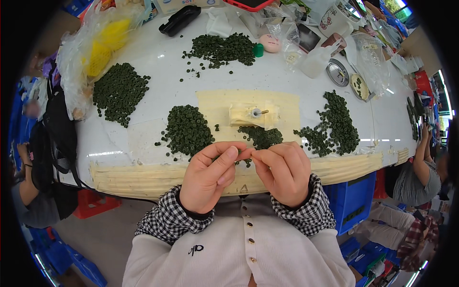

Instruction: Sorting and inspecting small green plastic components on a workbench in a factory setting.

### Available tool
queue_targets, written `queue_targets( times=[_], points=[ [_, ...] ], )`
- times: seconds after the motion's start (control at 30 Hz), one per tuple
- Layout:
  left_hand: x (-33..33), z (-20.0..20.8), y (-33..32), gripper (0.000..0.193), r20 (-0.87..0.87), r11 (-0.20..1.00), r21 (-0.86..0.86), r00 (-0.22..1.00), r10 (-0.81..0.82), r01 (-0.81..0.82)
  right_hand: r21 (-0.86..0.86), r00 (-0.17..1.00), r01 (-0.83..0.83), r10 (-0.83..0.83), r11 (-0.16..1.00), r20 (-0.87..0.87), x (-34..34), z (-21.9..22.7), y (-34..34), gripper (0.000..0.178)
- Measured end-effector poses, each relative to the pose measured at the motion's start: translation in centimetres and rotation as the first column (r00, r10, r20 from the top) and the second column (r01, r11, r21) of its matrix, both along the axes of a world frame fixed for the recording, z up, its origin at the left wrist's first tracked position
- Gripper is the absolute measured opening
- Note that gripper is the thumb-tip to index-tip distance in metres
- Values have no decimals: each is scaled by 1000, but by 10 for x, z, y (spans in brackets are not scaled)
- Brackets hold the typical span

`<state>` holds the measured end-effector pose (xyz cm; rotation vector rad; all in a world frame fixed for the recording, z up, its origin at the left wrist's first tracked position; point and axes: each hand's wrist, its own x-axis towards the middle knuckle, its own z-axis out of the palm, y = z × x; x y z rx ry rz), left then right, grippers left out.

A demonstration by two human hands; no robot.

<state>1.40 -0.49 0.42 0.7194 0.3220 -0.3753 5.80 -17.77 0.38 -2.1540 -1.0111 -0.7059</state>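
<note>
My left hand (209, 174) is closed in a pinch at the table's front edge, with a bit of a small dark green part showing between its thumb and fingers. Its fingertips meet those of my right hand (285, 171), which is also pinched; whatever it grips is too small to make out. Just beyond the fingers lies a small heap of green parts (262, 137). Behind that heap, a small fixture with an upright metal pin (258, 113) is taped to the table. A larger pile of round green pieces (188, 131) spreads beside my left hand.
More green pieces lie in a far-left pile (120, 93), a back pile (220, 49) and a right pile (339, 125). Round tins (338, 72), plastic bags (370, 57) and a cup (337, 21) crowd the back right. A blue crate (351, 201) stands below the table.
</note>
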Motion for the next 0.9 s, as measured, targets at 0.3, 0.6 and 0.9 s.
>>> queue_targets(
  times=[0.3, 0.6, 0.9],
  points=[
    [-1, -1, -2, 21, 13, 999, -20, 999, -31, 31, 255, 863, 33, 101, 966, -495, -6, 10, -3, 15],
    [-3, -3, -3, 19, 39, 995, -19, 994, -98, 99, 349, 766, 55, 184, 936, -615, -8, 12, -3, 12],
    [-4, -1, -6, 14, 66, 985, 174, 997, -28, 16, 267, 891, 65, 65, 962, -450, -13, 10, 4, 17]
  ],
)
